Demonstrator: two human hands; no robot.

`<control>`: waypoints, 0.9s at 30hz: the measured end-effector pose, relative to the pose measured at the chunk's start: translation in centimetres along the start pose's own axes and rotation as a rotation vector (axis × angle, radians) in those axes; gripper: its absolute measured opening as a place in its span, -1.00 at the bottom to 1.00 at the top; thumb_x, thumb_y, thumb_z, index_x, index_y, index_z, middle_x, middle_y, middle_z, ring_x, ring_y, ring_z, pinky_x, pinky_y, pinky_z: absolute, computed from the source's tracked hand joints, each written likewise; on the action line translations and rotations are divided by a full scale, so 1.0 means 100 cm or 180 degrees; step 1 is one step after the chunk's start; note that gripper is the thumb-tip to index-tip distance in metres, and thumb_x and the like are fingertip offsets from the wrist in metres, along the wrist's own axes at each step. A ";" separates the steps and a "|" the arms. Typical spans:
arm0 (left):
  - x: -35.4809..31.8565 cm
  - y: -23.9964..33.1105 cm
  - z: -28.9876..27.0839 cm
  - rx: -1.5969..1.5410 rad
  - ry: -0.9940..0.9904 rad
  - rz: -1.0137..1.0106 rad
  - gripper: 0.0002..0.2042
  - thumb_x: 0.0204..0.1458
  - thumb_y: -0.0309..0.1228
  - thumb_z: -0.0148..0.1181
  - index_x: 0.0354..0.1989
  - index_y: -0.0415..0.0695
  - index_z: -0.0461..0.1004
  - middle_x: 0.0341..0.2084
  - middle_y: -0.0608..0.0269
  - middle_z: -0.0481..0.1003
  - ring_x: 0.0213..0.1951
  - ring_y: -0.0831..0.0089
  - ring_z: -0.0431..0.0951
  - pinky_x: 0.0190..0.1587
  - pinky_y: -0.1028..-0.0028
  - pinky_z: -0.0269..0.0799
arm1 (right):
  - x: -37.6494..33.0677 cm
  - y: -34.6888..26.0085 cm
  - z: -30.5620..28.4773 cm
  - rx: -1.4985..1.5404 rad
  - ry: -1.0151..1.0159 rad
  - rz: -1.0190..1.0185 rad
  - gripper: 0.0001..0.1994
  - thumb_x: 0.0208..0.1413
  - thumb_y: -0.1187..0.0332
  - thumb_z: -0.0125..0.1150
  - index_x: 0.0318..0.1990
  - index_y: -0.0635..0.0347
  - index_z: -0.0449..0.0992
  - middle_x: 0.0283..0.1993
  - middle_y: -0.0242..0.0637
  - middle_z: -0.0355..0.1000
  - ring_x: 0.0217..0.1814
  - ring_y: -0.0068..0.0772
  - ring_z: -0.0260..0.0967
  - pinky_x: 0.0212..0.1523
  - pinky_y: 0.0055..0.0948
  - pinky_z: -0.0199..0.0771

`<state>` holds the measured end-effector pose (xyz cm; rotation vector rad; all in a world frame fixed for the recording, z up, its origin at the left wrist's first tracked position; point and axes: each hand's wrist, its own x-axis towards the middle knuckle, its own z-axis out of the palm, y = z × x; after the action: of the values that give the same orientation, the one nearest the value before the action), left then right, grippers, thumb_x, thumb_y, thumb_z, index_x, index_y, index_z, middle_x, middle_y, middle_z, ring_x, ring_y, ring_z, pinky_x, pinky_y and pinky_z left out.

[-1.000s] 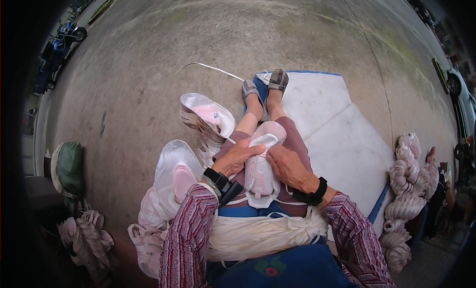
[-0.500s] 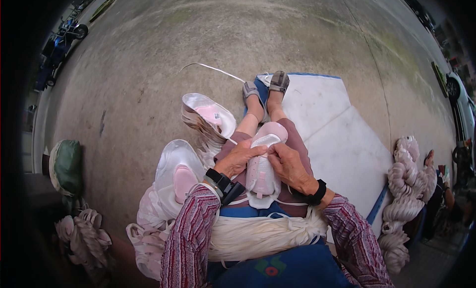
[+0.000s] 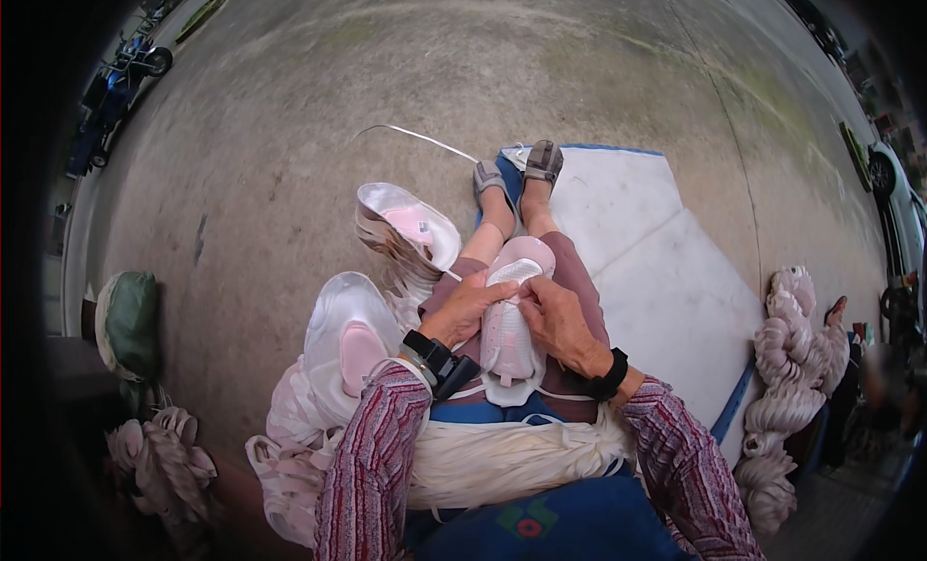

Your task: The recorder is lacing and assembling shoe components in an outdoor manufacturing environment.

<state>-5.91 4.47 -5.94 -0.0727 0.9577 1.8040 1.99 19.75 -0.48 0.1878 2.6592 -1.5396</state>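
A pink and white shoe upper (image 3: 509, 347) lies lengthwise over my lap, its rounded pink end pointing away from me. My left hand (image 3: 461, 311) is closed on its left edge, the thumb laid across the lacing area. From the other side my right hand (image 3: 562, 322) pinches at the eyelet rows; its fingertips hide whatever is between them. Across my lap, below the upper, rests a thick bundle of cream-white laces (image 3: 512, 462). A thin white lace shows beside the upper's near end.
Stacked shoe uppers (image 3: 326, 320) stand at my left, with another nested stack (image 3: 439, 235) beyond. A white sheet (image 3: 666, 300) covers the ground at right. More bundled uppers (image 3: 787, 353) are at far right. A green sack (image 3: 130, 324) sits at far left.
The upper and both hands have shifted very slightly to the left. My right fingertips remain at the lacing area, and the left hand keeps its hold.
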 end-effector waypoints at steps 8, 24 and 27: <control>-0.023 0.006 0.009 0.2652 0.1747 0.1590 -0.82 -0.01 -0.45 0.23 -0.28 -0.23 0.39 -0.44 0.38 0.44 -0.43 0.66 0.40 -0.35 0.60 0.38 | -0.015 -0.003 -0.023 -0.1027 0.0052 -0.0734 -0.72 -0.10 0.42 0.25 -0.20 0.26 0.40 -0.22 -0.09 0.33 -0.13 -0.04 0.29 -0.14 -0.19 0.32; -0.027 0.023 0.041 0.4474 0.0915 0.2264 -0.89 -0.14 -0.57 0.13 -0.40 -0.22 0.39 -0.55 0.00 0.44 -0.42 0.05 0.49 -0.35 0.25 0.39 | -0.034 -0.004 -0.029 -0.1621 0.0053 -0.0872 -0.57 -0.18 0.26 0.36 -0.15 0.21 0.37 -0.24 -0.13 0.33 -0.12 -0.08 0.28 -0.11 -0.20 0.23; -0.027 0.027 0.045 0.4500 0.0809 0.2109 -0.89 -0.15 -0.56 0.13 -0.41 -0.22 0.38 -0.55 -0.02 0.44 -0.42 0.04 0.49 -0.35 0.24 0.38 | -0.035 0.000 -0.027 -0.1796 -0.0083 -0.0848 -0.54 -0.19 0.20 0.36 -0.14 0.19 0.36 -0.24 -0.13 0.33 -0.11 -0.10 0.28 -0.09 -0.21 0.19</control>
<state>-5.16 4.88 -0.07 1.0050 2.4254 1.2514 5.48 21.82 1.30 -0.2218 3.0557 -0.7605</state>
